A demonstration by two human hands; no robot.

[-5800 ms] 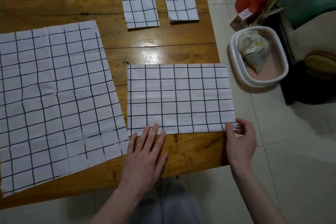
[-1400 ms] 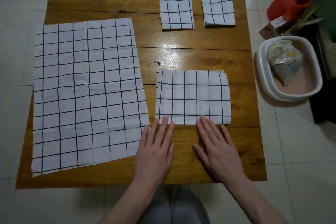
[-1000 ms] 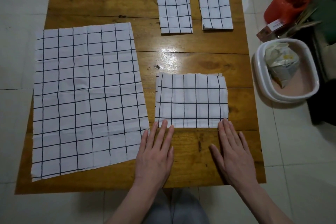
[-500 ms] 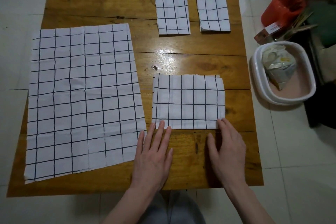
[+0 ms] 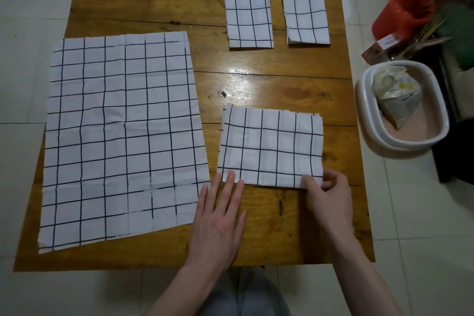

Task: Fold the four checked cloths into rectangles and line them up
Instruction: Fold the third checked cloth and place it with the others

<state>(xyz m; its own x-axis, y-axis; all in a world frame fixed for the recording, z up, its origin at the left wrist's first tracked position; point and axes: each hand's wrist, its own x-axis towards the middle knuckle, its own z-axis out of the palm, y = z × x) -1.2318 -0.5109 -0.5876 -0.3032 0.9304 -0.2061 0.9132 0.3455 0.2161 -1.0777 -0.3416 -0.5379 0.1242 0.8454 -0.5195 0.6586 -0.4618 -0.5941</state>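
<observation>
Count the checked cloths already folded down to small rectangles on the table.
2: the left small rectangle and the right small rectangle, side by side at the far edge. None seems hidden.

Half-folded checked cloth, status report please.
Left hand flat on its near edge. Right hand pinching the near right corner of half-folded checked cloth. Nothing obstructing.

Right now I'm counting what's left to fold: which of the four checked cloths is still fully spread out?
The big cloth on the table's left side; it lies open, untouched, while the other three are already folded smaller.
</observation>
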